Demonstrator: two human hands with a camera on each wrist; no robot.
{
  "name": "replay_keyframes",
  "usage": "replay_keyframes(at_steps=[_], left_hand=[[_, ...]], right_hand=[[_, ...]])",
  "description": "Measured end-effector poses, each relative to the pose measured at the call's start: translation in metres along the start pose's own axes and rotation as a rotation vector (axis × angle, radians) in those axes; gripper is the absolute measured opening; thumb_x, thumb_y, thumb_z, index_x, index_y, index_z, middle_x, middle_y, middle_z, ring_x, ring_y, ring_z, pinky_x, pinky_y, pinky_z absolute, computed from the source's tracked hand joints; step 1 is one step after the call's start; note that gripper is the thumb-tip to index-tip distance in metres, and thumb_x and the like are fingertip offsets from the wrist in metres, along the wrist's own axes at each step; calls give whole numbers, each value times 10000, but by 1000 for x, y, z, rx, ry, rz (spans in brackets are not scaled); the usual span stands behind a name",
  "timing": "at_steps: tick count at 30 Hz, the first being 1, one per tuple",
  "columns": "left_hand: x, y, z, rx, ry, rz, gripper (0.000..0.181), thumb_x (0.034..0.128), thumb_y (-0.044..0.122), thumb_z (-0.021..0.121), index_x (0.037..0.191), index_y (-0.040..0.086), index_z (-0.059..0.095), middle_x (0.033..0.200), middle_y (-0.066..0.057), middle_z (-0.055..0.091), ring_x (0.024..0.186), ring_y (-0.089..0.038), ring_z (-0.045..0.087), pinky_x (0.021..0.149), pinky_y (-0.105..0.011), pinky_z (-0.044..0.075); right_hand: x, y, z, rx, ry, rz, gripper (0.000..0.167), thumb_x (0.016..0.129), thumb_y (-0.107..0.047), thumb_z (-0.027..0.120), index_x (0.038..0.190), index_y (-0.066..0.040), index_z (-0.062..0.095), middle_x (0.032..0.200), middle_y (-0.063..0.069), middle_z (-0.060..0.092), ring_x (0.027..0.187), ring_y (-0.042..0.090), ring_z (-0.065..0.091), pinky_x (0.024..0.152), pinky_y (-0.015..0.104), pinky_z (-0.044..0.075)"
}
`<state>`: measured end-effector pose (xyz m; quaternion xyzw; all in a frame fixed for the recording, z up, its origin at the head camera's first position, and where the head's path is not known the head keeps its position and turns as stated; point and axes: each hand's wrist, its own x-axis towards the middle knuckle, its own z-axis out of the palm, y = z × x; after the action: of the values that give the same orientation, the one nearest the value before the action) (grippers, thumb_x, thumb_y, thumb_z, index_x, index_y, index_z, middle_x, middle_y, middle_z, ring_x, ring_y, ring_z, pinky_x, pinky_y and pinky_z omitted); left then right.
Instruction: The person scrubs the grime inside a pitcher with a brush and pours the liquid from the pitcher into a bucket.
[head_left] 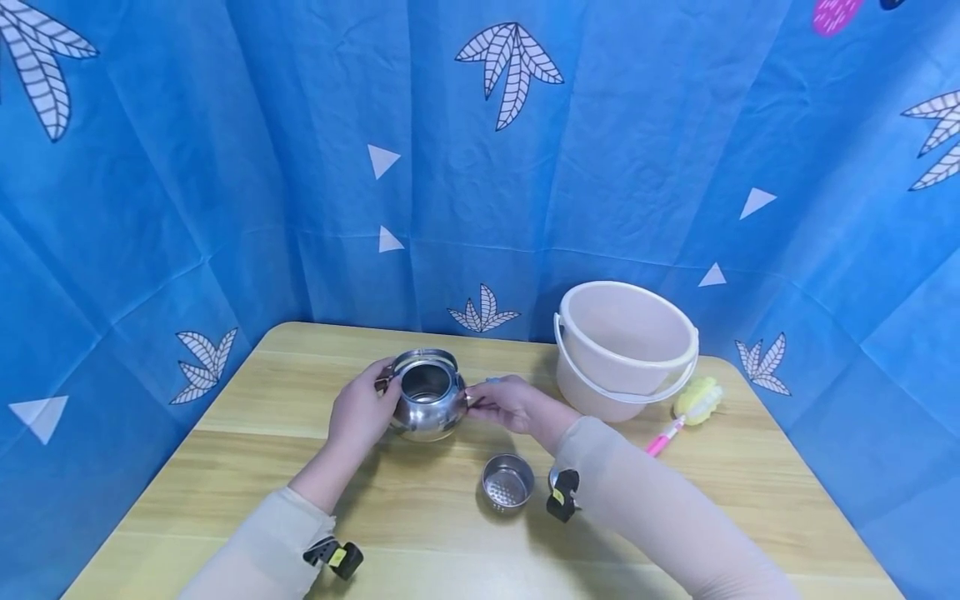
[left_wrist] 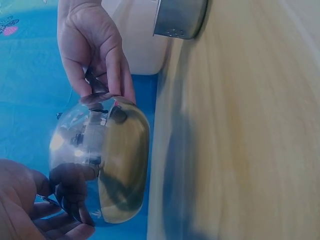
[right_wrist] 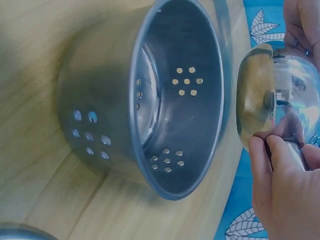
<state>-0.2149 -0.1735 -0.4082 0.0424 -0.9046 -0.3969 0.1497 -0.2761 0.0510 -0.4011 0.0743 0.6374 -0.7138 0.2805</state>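
A shiny steel teapot [head_left: 429, 421], its top uncovered, is held a little above the table between both hands. On its left side my left hand [head_left: 363, 408] grips it, thumb near the rim and the raised handle. The right hand [head_left: 510, 403] pinches the spout on the other side, as the left wrist view also shows around the spout [left_wrist: 96, 82]. Below, a perforated steel strainer cup [head_left: 507, 483] stands upright on the table. In the right wrist view the strainer's holes [right_wrist: 186, 81] show clearly.
A white bucket [head_left: 626, 333] with its bail handle down stands at the back right. Beside it lies a yellow sponge brush [head_left: 697, 400] with a pink and white handle. A round metal piece [head_left: 553, 478] is mostly hidden by the right wrist. Blue curtains [head_left: 480, 183] surround the table.
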Motion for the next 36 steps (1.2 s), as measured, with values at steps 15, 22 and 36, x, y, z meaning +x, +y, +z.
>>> replay_keyframes(at_steps=[15, 22, 36], left_hand=[[6, 17, -6, -18, -12, 20, 437, 993, 253, 582, 1394, 80, 579, 1258, -140, 683, 1175, -337, 633, 940, -521, 501], [9, 26, -7, -4, -15, 40, 450, 989, 271, 580, 1399, 85, 578, 1265, -141, 679, 1201, -339, 615, 954, -526, 490], [16, 52, -9, -18, 32, 114, 462, 971, 280, 598, 1406, 128, 585, 1301, -106, 666, 1209, -312, 616, 946, -517, 495]], right_hand=[[-11, -15, -6, 14, 5, -17, 144, 943, 44, 601, 1065, 113, 635, 908, 186, 665, 782, 216, 680, 915, 349, 562], [-18, -25, -11, -1, 4, -32, 120, 939, 43, 603, 1042, 104, 607, 930, 203, 637, 779, 214, 678, 889, 318, 572], [-35, -47, -23, 16, 20, -83, 136, 935, 66, 569, 1044, 112, 636, 939, 180, 667, 831, 221, 680, 939, 358, 552]])
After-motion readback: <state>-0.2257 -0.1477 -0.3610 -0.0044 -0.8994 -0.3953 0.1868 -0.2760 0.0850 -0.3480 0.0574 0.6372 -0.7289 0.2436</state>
